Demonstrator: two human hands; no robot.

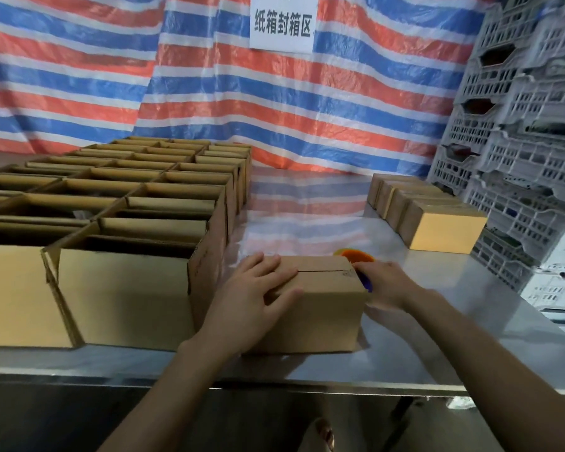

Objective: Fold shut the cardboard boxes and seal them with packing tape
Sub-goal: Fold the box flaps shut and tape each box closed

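Fingers, left (269,265): spread fairly wide and laid straight on the top of the box, with the thumb set against its near face. Nothing is grasped.

Left hand (253,288): pressed flat over the left near corner of the box top.

Fingers, right (371,267): curled round a tape dispenser, though the grip is blurred and partly hidden by the box.

Right hand (387,283): held against the right end of the box, just below its top edge.

Tape dispenser (356,256): orange and blue. It is seen only in part, at the far right corner of the box top.

Cardboard box (323,311): stood close to the near edge of the table, about midway along it. The top flaps are folded down and are met in a seam running left to right.

Table (405,357): metal-topped.

Open boxes (128,288): ranged in close rows over the left half of the table, from the near edge towards the far left corner. The nearest one is stood just beside the held box.

Closed boxes (444,231): lined up in a row along the right edge, towards the far right corner.

Plastic crates (519,158): grey and stacked just beyond the right edge.

Tarpaulin (79,76): striped red, blue and white, hung behind the far edge.

Sign (282,24): white with dark characters, fixed high on the tarpaulin.
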